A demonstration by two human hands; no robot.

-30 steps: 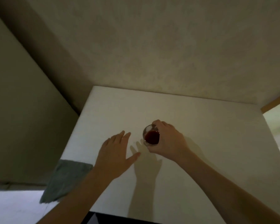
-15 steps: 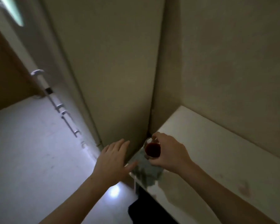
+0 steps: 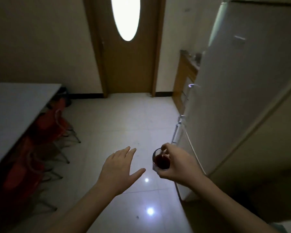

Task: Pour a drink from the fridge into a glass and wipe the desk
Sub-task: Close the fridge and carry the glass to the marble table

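A small clear glass [image 3: 160, 161] holding dark red drink is gripped from the side by my right hand [image 3: 178, 164], held upright in the air above the tiled floor. My left hand [image 3: 119, 167] hovers flat beside it, a little to the left, fingers spread and holding nothing. The white fridge [image 3: 238, 98] stands close on the right, its door shut. A grey table [image 3: 15, 105] stretches along the left edge of the view.
Red chairs [image 3: 45, 132] with metal legs are tucked under the grey table. A brown door [image 3: 128, 47] with an oval window is straight ahead. A wooden cabinet [image 3: 185, 78] stands beyond the fridge. Glossy pale floor tiles [image 3: 121, 118] lie between table and fridge.
The view has swung left, away from the white counter and its grey cloth, toward the room. My right hand carried the glass off the counter; my left hand kept its spread pose.
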